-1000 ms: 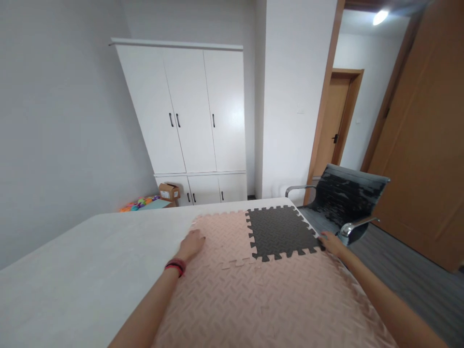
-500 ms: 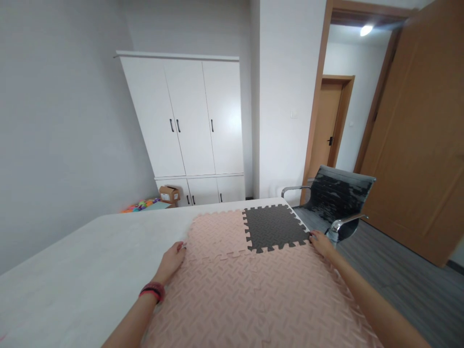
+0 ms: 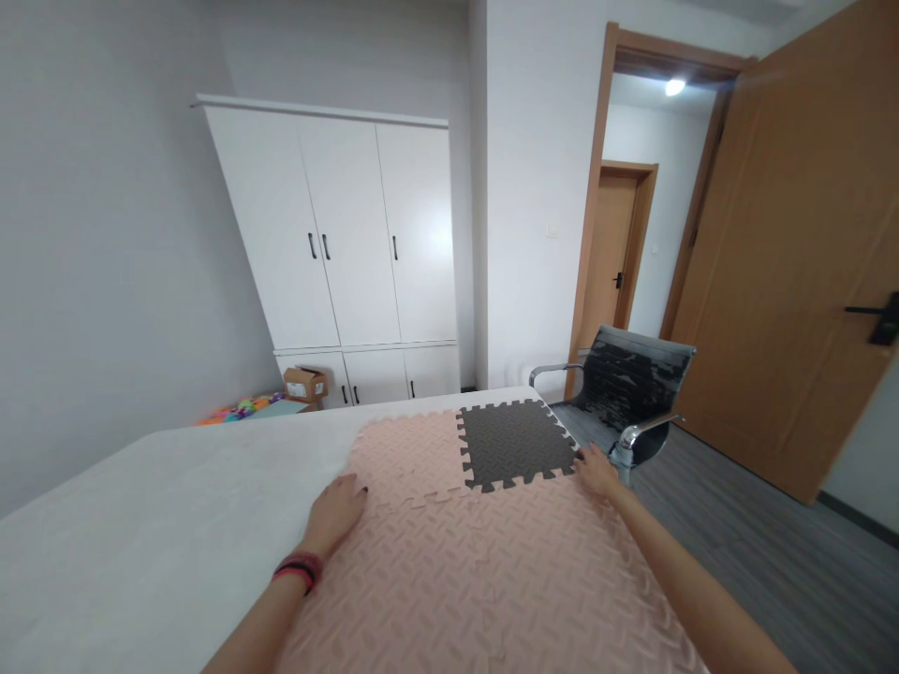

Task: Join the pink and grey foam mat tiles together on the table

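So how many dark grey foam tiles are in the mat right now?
1. The dark grey foam tile sits at the mat's far right corner, locked into the pink foam tiles, just beyond the right hand. The mat's near end is out of frame, so more may be hidden.

You are looking at pink interlocking foam floor tiles (image 3: 478,571) lying flat across the lower centre of the frame, with one dark grey foam tile (image 3: 516,442) sitting locked into their upper right corner.

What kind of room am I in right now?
Probably a bedroom or playroom at home: a tall white wardrobe, foam mats laid over a big white surface, and toys on the floor.
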`<act>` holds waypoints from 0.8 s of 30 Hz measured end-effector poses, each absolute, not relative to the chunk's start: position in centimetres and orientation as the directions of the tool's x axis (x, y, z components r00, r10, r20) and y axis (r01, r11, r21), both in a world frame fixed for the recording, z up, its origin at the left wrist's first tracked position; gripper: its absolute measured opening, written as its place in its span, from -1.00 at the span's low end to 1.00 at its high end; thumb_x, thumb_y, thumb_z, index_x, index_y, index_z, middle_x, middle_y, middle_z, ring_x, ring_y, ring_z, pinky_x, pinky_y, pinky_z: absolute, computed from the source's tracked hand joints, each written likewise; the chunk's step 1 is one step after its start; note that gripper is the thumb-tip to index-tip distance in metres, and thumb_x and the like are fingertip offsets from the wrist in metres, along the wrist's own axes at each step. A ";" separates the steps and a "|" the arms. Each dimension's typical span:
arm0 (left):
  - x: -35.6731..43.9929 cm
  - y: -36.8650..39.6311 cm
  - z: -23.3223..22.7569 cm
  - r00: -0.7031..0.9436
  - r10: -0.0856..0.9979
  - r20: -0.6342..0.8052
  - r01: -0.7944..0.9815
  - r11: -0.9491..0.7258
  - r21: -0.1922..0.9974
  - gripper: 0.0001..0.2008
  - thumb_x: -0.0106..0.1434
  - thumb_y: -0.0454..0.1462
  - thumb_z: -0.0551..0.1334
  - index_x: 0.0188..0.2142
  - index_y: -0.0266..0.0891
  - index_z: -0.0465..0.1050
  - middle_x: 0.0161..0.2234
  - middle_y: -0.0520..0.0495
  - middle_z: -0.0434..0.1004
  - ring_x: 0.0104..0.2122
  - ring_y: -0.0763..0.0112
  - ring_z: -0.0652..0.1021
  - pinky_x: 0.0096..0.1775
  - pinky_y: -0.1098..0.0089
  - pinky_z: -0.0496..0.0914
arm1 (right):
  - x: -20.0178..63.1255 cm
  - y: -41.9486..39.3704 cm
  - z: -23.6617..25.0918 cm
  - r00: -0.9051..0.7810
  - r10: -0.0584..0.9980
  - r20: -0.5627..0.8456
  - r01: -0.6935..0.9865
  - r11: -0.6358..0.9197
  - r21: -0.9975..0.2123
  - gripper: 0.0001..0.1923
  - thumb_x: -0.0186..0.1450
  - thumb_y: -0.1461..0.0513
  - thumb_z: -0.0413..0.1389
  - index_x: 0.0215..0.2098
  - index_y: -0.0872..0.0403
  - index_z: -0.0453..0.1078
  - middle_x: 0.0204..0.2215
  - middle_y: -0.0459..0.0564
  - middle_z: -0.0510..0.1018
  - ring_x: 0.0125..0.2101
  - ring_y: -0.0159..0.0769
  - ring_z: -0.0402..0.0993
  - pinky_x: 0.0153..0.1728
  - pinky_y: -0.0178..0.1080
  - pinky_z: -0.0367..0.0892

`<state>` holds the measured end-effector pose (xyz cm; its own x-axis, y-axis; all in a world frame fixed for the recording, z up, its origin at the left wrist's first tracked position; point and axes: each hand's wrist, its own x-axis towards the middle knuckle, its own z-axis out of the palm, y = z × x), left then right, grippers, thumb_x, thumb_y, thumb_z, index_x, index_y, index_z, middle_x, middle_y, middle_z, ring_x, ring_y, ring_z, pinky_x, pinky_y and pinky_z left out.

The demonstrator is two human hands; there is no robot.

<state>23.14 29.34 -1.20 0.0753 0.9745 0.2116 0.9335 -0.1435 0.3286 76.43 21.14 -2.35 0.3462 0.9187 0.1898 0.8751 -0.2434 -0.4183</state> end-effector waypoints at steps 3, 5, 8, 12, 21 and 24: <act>28.0 27.2 -0.7 0.223 0.934 0.278 0.920 -0.296 0.256 -0.57 0.24 -0.32 -0.10 0.01 -0.48 0.31 0.11 -0.39 0.32 0.11 0.11 0.34 0.15 0.14 0.13 | 71.0 19.5 -1.7 0.254 0.939 0.230 0.906 -0.148 -0.397 -0.50 0.28 0.24 -0.14 0.16 0.20 0.23 0.23 0.26 0.14 0.23 -0.01 0.00 0.17 0.09 -0.04; 31.3 25.2 -0.5 0.364 0.886 0.286 0.874 -0.431 0.225 -0.62 0.22 -0.38 -0.07 -0.06 -0.31 0.38 0.02 -0.20 0.44 0.01 0.30 0.42 0.10 0.32 0.19 | 66.7 18.3 -1.3 0.088 0.965 0.246 0.922 0.014 -0.387 -0.55 0.27 0.29 -0.14 0.09 0.15 0.33 0.19 0.15 0.24 0.19 -0.19 0.10 0.18 -0.13 0.00; 34.9 22.4 -0.6 0.524 0.805 0.277 0.795 -0.580 0.181 -0.68 0.21 -0.41 -0.02 -0.16 -0.16 0.44 -0.12 -0.01 0.52 -0.12 0.45 0.47 0.01 0.43 0.24 | 60.8 16.4 -1.0 -0.141 0.952 0.274 0.898 0.239 -0.369 -0.59 0.28 0.30 -0.14 0.03 0.04 0.38 0.06 0.00 0.40 0.07 -0.37 0.26 0.10 -0.34 0.08; 36.4 20.7 -0.6 0.580 0.766 0.278 0.774 -0.624 0.107 -0.75 0.24 -0.41 0.03 -0.17 -0.25 0.43 -0.15 -0.07 0.51 -0.11 0.34 0.46 0.04 0.21 0.23 | 56.3 14.5 -0.6 -0.273 0.919 0.284 0.866 0.363 -0.343 -0.61 0.27 0.31 -0.11 0.00 0.04 0.38 -0.03 0.00 0.47 0.01 -0.32 0.31 0.06 -0.29 0.12; 36.6 20.5 -0.8 0.579 0.769 0.272 0.794 -0.607 0.025 -0.85 0.27 -0.33 0.12 -0.23 -0.27 0.44 -0.18 -0.04 0.50 -0.07 0.31 0.45 0.10 0.05 0.19 | 55.1 13.6 -0.1 -0.250 0.929 0.273 0.893 0.330 -0.304 -0.60 0.24 0.35 -0.13 0.01 0.08 0.33 -0.01 0.09 0.45 0.05 -0.23 0.29 0.08 -0.11 0.09; 36.5 20.4 -0.8 0.576 0.777 0.254 0.797 -0.603 0.036 -0.84 0.27 -0.33 0.11 -0.21 -0.26 0.44 -0.16 -0.04 0.51 -0.04 0.31 0.44 0.13 0.03 0.15 | 54.9 13.2 -0.1 -0.245 0.931 0.270 0.902 0.321 -0.290 -0.55 0.25 0.36 -0.16 0.08 0.08 0.27 0.11 0.10 0.35 0.12 -0.21 0.20 0.13 -0.05 0.02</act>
<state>36.50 20.43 -0.76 0.5762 0.7767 0.2544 0.7970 -0.6030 0.0358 54.91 13.19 -0.14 -0.2449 0.9313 0.2697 0.9015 0.3211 -0.2901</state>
